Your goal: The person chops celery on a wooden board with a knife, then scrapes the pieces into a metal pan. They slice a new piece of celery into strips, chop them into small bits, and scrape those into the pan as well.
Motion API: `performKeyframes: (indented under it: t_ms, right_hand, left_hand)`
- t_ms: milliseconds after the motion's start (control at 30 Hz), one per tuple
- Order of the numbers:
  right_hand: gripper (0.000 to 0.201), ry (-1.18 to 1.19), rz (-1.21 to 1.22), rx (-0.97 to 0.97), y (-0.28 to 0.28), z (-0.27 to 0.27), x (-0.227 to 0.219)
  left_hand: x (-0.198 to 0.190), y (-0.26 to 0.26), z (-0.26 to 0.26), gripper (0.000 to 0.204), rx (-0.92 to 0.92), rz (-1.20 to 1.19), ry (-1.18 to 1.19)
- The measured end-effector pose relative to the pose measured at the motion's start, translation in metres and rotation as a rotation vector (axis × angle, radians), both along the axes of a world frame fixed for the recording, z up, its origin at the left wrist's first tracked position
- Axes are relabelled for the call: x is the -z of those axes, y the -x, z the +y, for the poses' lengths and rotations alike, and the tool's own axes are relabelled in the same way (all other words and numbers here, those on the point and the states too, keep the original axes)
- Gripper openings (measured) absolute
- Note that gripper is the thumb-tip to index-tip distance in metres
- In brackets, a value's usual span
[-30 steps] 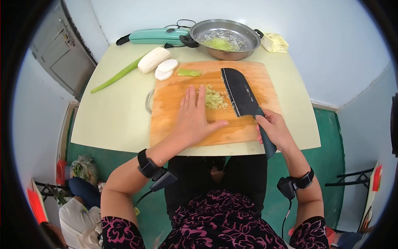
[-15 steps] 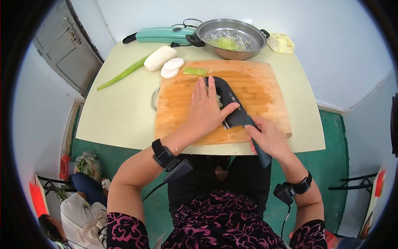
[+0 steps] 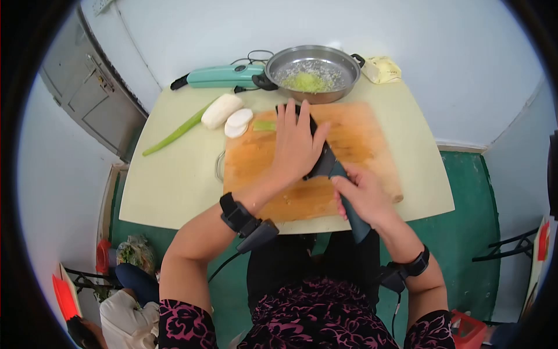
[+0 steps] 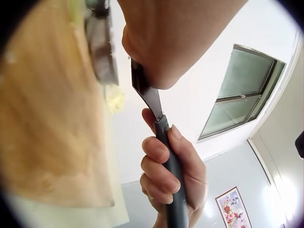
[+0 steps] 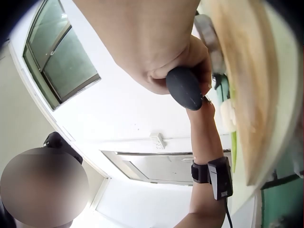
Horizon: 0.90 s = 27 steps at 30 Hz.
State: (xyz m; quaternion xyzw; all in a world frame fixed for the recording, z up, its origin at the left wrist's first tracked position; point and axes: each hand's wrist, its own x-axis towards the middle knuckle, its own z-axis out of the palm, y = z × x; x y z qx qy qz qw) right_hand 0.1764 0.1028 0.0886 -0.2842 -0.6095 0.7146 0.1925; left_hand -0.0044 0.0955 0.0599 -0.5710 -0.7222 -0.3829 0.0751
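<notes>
The right hand point(image 3: 367, 196) grips the dark handle of a black knife point(image 3: 323, 164), its curled fingers also plain in the left wrist view point(image 4: 164, 171). Across the blade, the left hand point(image 3: 295, 142) lies with straight, spread fingers and thumb apart, covering much of it. Both are over the wooden cutting board point(image 3: 366, 136). Beside the left fingertips sits a short green piece point(image 3: 264, 125). The chopped bits are hidden under blade and hand.
Behind the board are a steel pan point(image 3: 343, 87) holding green shreds, a teal appliance point(image 3: 218, 77) and a yellow packet point(image 3: 382, 70). Left of it lie a white root piece point(image 3: 222, 111), white slices point(image 3: 237, 123) and a long green stalk point(image 3: 180, 129).
The knife has swung left from beside the chopped bits to over them, and the left hand now rests on its blade. Since half a second ago both hands look slightly shifted, and the head view has tilted.
</notes>
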Motion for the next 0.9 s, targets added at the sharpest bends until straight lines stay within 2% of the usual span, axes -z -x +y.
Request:
performKeyframes:
  t_ms: [167,233,333,400,500,567,667,767,867,900]
  right_hand:
    - [0.014,-0.328,0.112,0.108,0.019,0.060,-0.068]
    - [0.017,-0.378,0.170,0.170,0.031,0.086,-0.089]
    - [0.016,-0.439,0.222,0.201,0.048,0.134,-0.100]
    - [0.016,-0.426,0.221,0.212,0.056,0.161,-0.091]
    - [0.028,-0.361,0.030,0.216,0.046,0.191,-0.069]
    - [0.027,-0.349,-0.017,0.285,0.032,0.199,-0.050]
    - [0.023,-0.261,-0.025,0.310,0.013,0.207,-0.036]
    - [0.020,-0.146,0.037,0.298,0.010,0.207,-0.029]
    - [0.018,-0.107,0.033,0.295,0.018,0.199,-0.032]
    - [0.018,-0.117,0.043,0.274,0.021,0.200,-0.031]
  left_hand:
    - [-0.094,0.024,0.089,0.041,0.100,0.132,-0.360]
    - [-0.118,0.035,0.128,0.036,0.116,0.176,-0.550]
    - [-0.138,0.053,0.178,0.029,0.144,0.226,-0.697]
    - [-0.129,0.064,0.202,0.021,0.160,0.223,-0.739]
    - [-0.061,0.092,0.229,0.023,0.195,0.037,-0.543]
    - [-0.035,0.116,0.230,0.026,-0.010,0.253,0.514]
    - [-0.013,0.157,0.233,0.035,0.173,-0.176,0.147]
    - [-0.059,0.127,0.216,0.045,0.237,-0.621,0.219]
    - [-0.070,0.113,0.208,0.056,0.319,-0.323,0.148]
    - [-0.071,0.107,0.203,0.058,0.388,-0.337,0.174]
